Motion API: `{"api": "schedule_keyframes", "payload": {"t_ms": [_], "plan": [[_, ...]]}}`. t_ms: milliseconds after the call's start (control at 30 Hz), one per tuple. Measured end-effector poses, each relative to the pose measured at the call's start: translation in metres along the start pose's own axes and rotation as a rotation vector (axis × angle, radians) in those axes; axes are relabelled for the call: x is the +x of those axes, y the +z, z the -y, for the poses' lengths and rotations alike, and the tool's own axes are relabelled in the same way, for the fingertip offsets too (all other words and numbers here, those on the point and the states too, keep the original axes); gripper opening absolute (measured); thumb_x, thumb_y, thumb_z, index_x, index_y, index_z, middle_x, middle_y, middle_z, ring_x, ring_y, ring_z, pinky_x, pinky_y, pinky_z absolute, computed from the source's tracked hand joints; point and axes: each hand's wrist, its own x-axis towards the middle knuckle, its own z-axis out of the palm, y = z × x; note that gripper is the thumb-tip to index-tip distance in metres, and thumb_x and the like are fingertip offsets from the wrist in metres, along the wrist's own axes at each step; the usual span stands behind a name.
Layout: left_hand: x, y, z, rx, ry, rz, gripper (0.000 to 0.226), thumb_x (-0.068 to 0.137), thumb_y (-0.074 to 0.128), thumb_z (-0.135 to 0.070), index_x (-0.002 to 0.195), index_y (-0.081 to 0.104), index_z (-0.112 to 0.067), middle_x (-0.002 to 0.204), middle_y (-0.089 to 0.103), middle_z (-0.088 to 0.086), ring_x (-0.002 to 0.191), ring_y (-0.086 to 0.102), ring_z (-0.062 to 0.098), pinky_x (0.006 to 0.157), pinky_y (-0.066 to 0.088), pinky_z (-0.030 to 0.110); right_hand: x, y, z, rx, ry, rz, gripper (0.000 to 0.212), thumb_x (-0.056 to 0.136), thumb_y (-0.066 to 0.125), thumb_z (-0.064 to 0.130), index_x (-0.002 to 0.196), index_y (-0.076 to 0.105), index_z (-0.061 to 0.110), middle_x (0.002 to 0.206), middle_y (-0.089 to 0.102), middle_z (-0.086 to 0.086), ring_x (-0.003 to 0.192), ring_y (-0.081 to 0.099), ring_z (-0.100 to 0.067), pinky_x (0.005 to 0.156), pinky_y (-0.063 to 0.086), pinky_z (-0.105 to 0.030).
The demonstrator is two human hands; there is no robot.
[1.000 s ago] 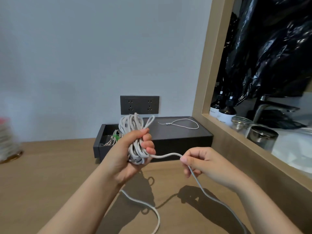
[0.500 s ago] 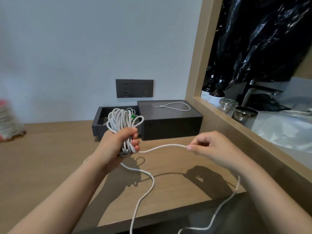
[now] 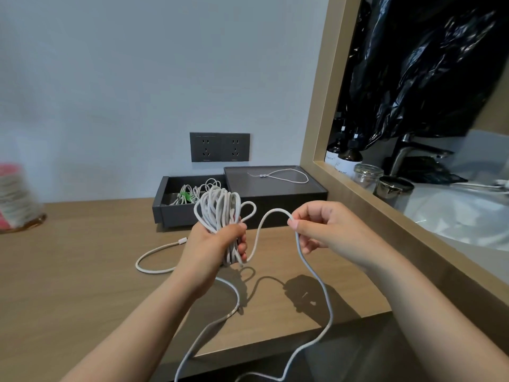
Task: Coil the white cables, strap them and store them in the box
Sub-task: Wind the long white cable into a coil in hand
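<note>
My left hand (image 3: 217, 244) grips a bundle of white cable loops (image 3: 220, 208) above the wooden table. A free strand arches from the bundle to my right hand (image 3: 322, 230), which pinches it between thumb and forefinger. The rest of the cable (image 3: 316, 307) hangs down over the table's front edge. Another cable end with a plug (image 3: 165, 248) lies on the table to the left. Behind stands the dark box (image 3: 176, 213), open, with coiled white cables and a green strap (image 3: 186, 196) inside. Its lid (image 3: 275, 186) sits beside it with a thin white cord on top.
A dark double socket (image 3: 219, 146) is on the wall behind the box. A wooden frame (image 3: 344, 188) rises at the right, with bottles, jars and a tap behind it. A blurred pink and white object (image 3: 16, 199) stands at the far left of the table (image 3: 82, 271).
My right hand has come closer to the left hand, so the strand between them now arches up. The view has shifted, showing more of the cable lying on the table.
</note>
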Motion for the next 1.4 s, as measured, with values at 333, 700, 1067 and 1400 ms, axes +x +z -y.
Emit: {"api": "schedule_keyframes", "payload": {"t_ms": [333, 700, 1067, 1400], "plan": [[-0.007, 0.01, 0.0, -0.105, -0.045, -0.046, 0.026, 0.089, 0.061, -0.002, 0.112, 0.058, 0.01, 0.071, 0.058, 0.012, 0.058, 0.057, 0.019, 0.052, 0.051, 0.028, 0.01, 0.009, 0.019, 0.101, 0.069, 0.005, 0.015, 0.091, 0.066, 0.014, 0.101, 0.072, 0.004, 0.066, 0.062, -0.002, 0.054, 0.058, -0.009, 0.057, 0.052, -0.021], [-0.019, 0.003, -0.006, -0.021, -0.033, 0.027, 0.014, 0.088, 0.063, -0.004, 0.101, 0.064, -0.002, 0.101, 0.067, 0.028, 0.062, 0.061, 0.023, 0.059, 0.054, 0.034, 0.014, -0.001, 0.035, 0.097, 0.25, 0.243, 0.021, 0.092, 0.064, 0.019, 0.1, 0.07, 0.0, 0.067, 0.061, 0.0, 0.055, 0.053, -0.007, 0.054, 0.048, -0.015], [-0.029, 0.012, -0.011, 0.053, 0.003, 0.115, 0.015, 0.091, 0.056, -0.001, 0.102, 0.064, 0.007, 0.076, 0.07, 0.01, 0.061, 0.061, 0.021, 0.055, 0.052, 0.029, 0.018, 0.011, 0.042, 0.123, 0.059, 0.154, 0.014, 0.09, 0.066, 0.016, 0.091, 0.068, 0.002, 0.063, 0.063, 0.0, 0.055, 0.057, -0.009, 0.057, 0.05, -0.017], [-0.02, 0.003, -0.011, -0.389, -0.131, 0.106, 0.01, 0.075, 0.064, -0.005, 0.079, 0.065, 0.004, 0.075, 0.064, 0.018, 0.071, 0.065, 0.027, 0.069, 0.056, 0.036, 0.02, 0.003, 0.037, 0.07, 0.046, 0.114, 0.013, 0.091, 0.067, 0.014, 0.081, 0.068, 0.006, 0.061, 0.063, 0.002, 0.052, 0.055, -0.008, 0.053, 0.048, -0.017]]}}
